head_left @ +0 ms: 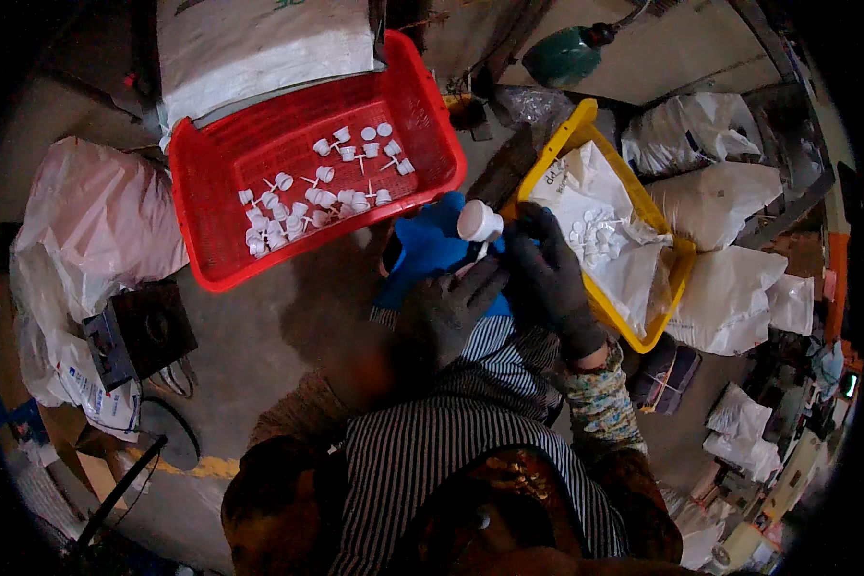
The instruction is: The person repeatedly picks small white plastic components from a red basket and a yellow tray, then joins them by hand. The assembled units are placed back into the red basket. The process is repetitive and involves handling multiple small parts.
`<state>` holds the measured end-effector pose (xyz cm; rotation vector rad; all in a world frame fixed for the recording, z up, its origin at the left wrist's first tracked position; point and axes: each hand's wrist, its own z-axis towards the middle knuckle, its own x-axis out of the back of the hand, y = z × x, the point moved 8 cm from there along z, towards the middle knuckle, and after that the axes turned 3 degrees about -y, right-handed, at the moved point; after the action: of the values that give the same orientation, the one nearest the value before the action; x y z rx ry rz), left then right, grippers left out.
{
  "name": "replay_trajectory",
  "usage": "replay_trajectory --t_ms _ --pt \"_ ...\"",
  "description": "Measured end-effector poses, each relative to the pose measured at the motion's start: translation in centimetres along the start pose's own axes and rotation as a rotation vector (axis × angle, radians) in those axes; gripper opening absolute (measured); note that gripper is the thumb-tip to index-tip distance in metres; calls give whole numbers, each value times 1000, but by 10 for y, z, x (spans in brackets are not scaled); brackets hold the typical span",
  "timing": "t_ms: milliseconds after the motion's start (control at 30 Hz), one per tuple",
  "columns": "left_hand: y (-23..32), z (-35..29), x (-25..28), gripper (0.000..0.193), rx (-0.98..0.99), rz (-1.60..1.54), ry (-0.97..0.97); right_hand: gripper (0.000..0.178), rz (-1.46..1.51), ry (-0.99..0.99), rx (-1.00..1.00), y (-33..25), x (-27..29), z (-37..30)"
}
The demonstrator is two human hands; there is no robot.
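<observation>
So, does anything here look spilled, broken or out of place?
Nothing clearly looks damaged or spilled. The white pieces in the red basket lie jumbled, facing different ways, and the small white parts in the yellow basket sit heaped on crumpled sheeting, yet both groups are inside their baskets.

1 downward fisheye view, head height

The upper-left basket (pixel 230 154) is red, the upper-right tray (pixel 685 269) yellow. Gloves (pixel 555 274) are dark grey, the cup (pixel 480 222) white, the apron (pixel 403 461) black-and-white striped.
</observation>
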<state>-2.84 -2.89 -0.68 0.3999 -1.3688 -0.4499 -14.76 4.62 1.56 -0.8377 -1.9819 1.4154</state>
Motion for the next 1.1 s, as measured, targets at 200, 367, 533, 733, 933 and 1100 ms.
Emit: replay_trajectory --t_ms 200,367,533,733,933,1100 --pt "-8 -3 31 44 -109 -281 70 52 43 -134 1 -3 -27 5" --pt "-68 5 32 49 198 -760 93 57 263 -342 -76 1 -40 -6" --pt "-50 9 33 58 131 -987 289 51 136 -303 25 -14 -44 -12" --pt "-39 9 48 55 129 -936 253 38 126 -140 -16 -25 -48 -20" --pt "-33 8 66 50 161 -728 259 34 -88 -137 137 -36 -47 -29" --pt "-11 2 75 48 136 -526 327 29 77 -15 96 -28 -49 -42"
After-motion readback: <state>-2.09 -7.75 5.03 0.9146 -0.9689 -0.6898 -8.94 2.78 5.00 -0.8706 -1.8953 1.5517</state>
